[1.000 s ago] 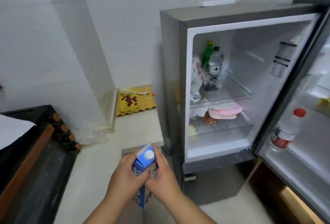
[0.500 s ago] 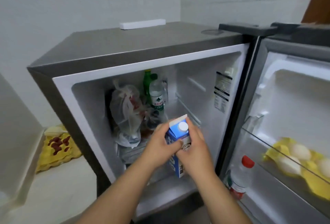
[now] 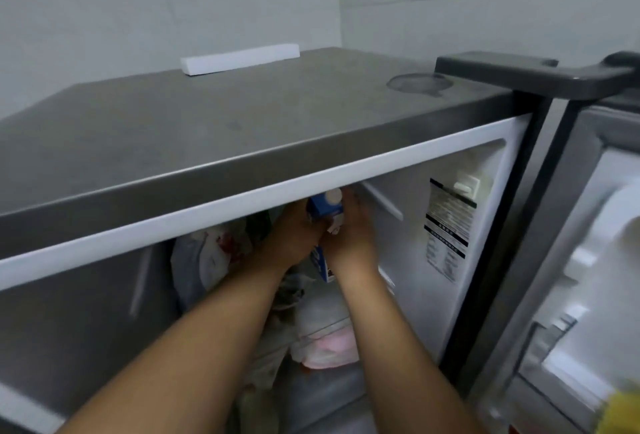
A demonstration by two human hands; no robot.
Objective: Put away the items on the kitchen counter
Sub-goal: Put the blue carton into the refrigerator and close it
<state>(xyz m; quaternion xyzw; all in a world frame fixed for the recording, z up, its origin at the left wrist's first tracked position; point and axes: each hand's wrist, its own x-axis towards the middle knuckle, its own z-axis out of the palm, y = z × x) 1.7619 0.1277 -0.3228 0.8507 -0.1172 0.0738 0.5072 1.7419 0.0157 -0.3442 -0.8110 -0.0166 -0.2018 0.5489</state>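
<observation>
A blue and white milk carton (image 3: 323, 210) with a round white cap is upright inside the open fridge (image 3: 242, 128), just under the top frame. My left hand (image 3: 294, 236) grips its left side and my right hand (image 3: 353, 236) grips its right side. Both arms reach into the upper compartment. The carton's lower part shows between my wrists; whether it rests on a shelf is hidden.
A plastic bag (image 3: 207, 257) of food sits left of my hands, and pink wrapped items (image 3: 329, 350) lie on the shelf below. The fridge door (image 3: 588, 260) stands open at the right. A white block (image 3: 239, 59) lies on the fridge's top.
I have come closer to the fridge, and both hands have carried the carton from outside, deep into the upper compartment under the top frame.
</observation>
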